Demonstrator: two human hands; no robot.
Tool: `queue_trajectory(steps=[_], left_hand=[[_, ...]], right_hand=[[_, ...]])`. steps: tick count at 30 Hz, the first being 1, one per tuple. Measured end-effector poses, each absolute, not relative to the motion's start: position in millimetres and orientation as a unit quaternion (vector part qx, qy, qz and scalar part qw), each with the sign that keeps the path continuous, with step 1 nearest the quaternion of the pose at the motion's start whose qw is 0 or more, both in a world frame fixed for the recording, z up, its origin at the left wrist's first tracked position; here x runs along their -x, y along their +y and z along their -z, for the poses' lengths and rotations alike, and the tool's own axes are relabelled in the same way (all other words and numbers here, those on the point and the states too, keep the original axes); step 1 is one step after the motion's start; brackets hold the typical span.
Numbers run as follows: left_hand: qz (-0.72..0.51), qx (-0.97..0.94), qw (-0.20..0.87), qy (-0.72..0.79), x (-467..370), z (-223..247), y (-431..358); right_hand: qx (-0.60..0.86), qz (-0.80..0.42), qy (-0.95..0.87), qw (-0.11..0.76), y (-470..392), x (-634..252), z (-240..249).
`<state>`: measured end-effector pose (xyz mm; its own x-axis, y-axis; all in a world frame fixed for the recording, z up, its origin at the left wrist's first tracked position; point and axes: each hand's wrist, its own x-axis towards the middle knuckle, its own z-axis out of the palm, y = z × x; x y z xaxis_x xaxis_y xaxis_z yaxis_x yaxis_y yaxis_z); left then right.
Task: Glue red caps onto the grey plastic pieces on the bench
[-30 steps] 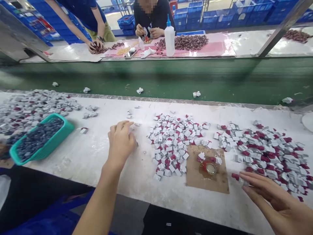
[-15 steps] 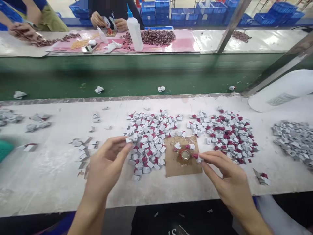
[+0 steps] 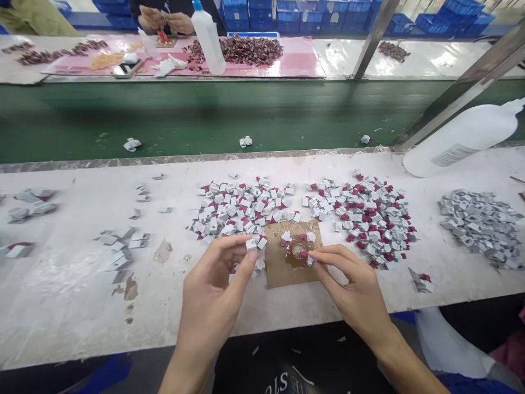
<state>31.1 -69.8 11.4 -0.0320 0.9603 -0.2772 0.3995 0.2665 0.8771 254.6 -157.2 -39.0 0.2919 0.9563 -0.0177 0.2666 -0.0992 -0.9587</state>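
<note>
Between the thumb and fingertips of my left hand (image 3: 219, 279) is a small white piece (image 3: 251, 244), held at the left edge of a brown cardboard square (image 3: 283, 273). My right hand (image 3: 353, 284) pinches a small white-and-red piece (image 3: 310, 260) over the cardboard, beside a round ring of clear liquid (image 3: 297, 250). Two more white-and-red pieces lie near the back of the cardboard. A pile of white-and-red pieces (image 3: 233, 210) spreads behind my left hand, and another such pile (image 3: 373, 213) lies behind my right hand.
A grey pile of pieces (image 3: 479, 227) lies at the right, below a large white bottle (image 3: 459, 142) lying tilted. Scattered pieces (image 3: 118, 251) are at the left. Across a green strip (image 3: 184, 115), a person's hands (image 3: 166, 21) work near an upright bottle (image 3: 209, 41).
The view has shifted, so the tables sit further left and higher. My left hand has come right with its white piece to the cardboard's edge. My right hand has brought its piece to the ring.
</note>
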Motion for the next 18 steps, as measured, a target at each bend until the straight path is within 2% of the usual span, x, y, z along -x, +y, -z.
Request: queue_trajectory(steps=[2, 9, 18], left_hand=[[-0.311, -0.537, 0.476, 0.624, -35.0, -15.0, -68.9], [-0.264, -0.476, 0.687, 0.481, -74.0, -7.9, -67.7], [-0.227, -0.483, 0.683, 0.498, -86.2, -2.0, -68.4]], right_hand=[[0.644, -0.395, -0.429, 0.495, -156.7, -258.0, 34.4], [0.534, -0.564, -0.251, 0.578, -145.3, -266.8, 22.6], [0.537, -0.566, -0.244, 0.576, -145.5, -265.8, 20.3]])
